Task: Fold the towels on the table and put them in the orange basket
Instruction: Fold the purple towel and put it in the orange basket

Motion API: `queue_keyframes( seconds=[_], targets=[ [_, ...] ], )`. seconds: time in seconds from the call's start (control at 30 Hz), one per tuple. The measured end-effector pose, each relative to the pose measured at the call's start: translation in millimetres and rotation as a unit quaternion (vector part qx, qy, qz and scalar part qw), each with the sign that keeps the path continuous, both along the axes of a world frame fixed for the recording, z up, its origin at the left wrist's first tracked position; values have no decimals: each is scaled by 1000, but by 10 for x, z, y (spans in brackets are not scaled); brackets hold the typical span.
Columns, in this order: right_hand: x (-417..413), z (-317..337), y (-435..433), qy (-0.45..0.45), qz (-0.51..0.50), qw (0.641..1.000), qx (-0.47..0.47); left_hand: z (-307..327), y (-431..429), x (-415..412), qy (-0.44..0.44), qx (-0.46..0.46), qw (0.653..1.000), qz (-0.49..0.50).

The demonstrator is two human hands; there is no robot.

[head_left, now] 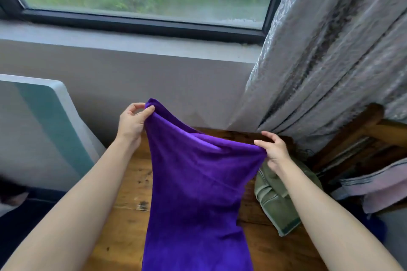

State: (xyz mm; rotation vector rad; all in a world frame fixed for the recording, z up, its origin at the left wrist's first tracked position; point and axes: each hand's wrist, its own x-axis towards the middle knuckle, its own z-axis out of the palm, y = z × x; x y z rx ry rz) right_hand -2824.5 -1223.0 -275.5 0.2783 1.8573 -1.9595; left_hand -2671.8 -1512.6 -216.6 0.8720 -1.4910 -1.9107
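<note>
- Hanging between your two hands is a purple towel (198,182), deep violet and plush, with a soft sheen along its upper folds and no pattern or trim that shows.
- Your left hand (132,121) pinches the towel's upper left corner between thumb and fingers, raised well above the table (123,215).
- Your right hand (274,149) grips the upper right corner lower down, so the top edge slopes from left to right and sags a little between the two grips.
- From that edge the cloth drops toward you over the middle of the wooden table and runs out of the bottom of the view, so you cannot tell where its lower end lies.
- A green towel (275,202) lies crumpled on the table just under your right wrist and forearm, beside the purple one; it shows a paler stripe and a darker band near its hem.
- A pink striped cloth (378,185) is draped over the wooden chair (361,134) to your right, below the grey curtain (330,61).
- No readable writing, brand or label shows on either towel.
</note>
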Motion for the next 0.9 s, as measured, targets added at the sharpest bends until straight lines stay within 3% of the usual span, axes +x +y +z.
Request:
queue_keyframes(
  seconds=[0.13, 0.27, 0.43, 0.5, 0.63, 0.8, 0.9],
  targets=[
    [-103, 118, 41, -49, 76, 994, 65, -34, -147, 5, -24, -21, 999, -27],
    [-171, 209, 15, -141, 217, 926, 274, -38, -280, -6, 2, -4, 998, -55],
    [-197, 118, -44, -174, 335, 877, 297, -31, -385, -90, 29, 23, 998, -59],
    [-219, 12, -59, -152, 335, 898, 241, -57, -410, -123, 29, 23, 998, -57],
    [-284, -140, -128, -72, 163, 973, 146, -169, -482, -173, 12, 19, 999, -31],
    [-379, -213, -248, 15, 87, 982, 167, -423, -545, -263, -53, -31, 998, 9],
    [-477, -290, -344, 18, 50, 982, 181, -540, -576, -392, -108, -85, 990, 33]
  ],
)
